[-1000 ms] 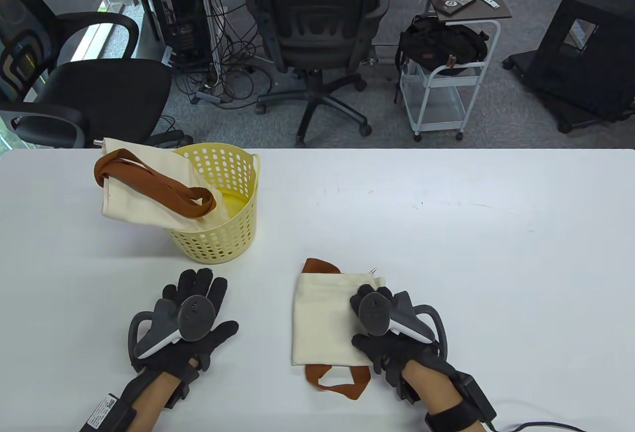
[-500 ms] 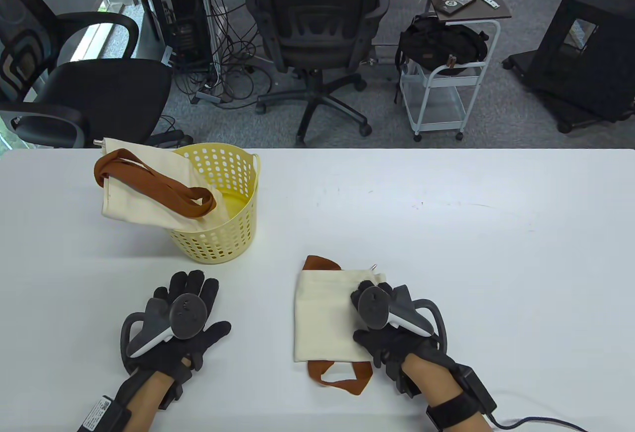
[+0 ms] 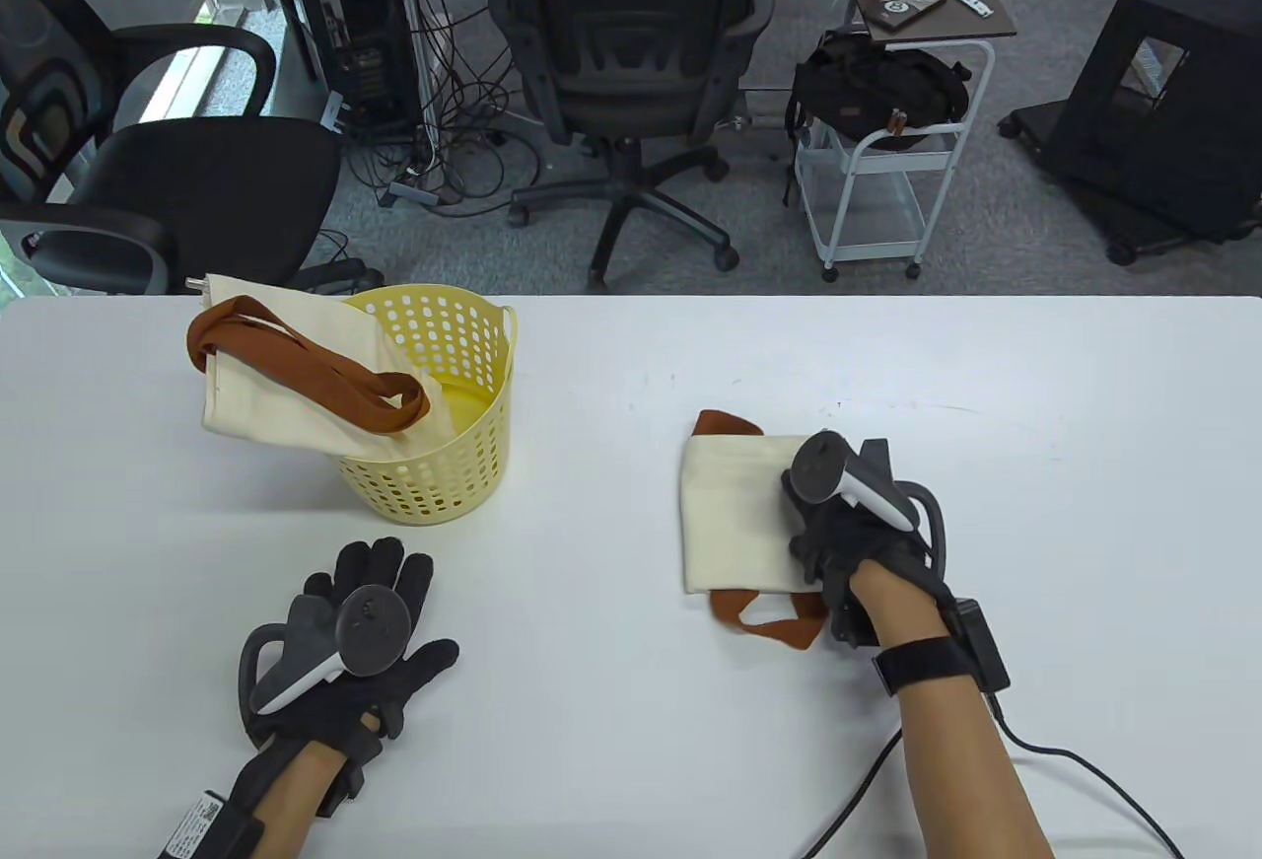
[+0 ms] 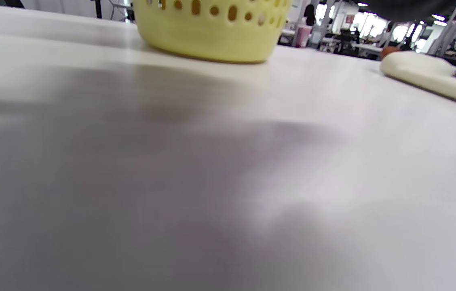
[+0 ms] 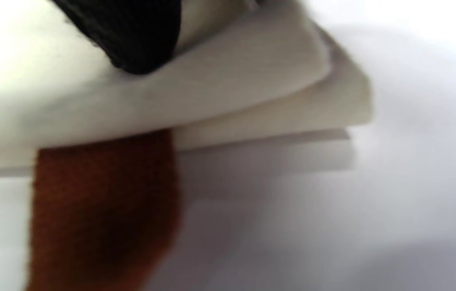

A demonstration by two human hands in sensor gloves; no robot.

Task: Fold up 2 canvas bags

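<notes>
A folded cream canvas bag [image 3: 730, 514] with brown straps lies right of the table's middle. My right hand [image 3: 838, 524] grips its right edge; in the right wrist view a gloved finger [image 5: 131, 32] presses on the folded layers [image 5: 232, 93] above a brown strap [image 5: 102, 210]. A second cream bag [image 3: 286, 386] with brown handles hangs unfolded over the rim of a yellow basket [image 3: 463, 465]. My left hand [image 3: 365, 603] rests flat on the table with fingers spread, empty, in front of the basket. The left wrist view shows the basket [image 4: 212, 32] and the folded bag [image 4: 426, 76].
The white table [image 3: 986, 386] stretches wide to the right and back. A cable [image 3: 1085, 770] trails from my right wrist over the front right. Office chairs and a cart stand beyond the far edge.
My right hand has carried the folded bag away from me and to the right, from the front edge toward the table's middle. The left hand drew back slightly, then stayed still.
</notes>
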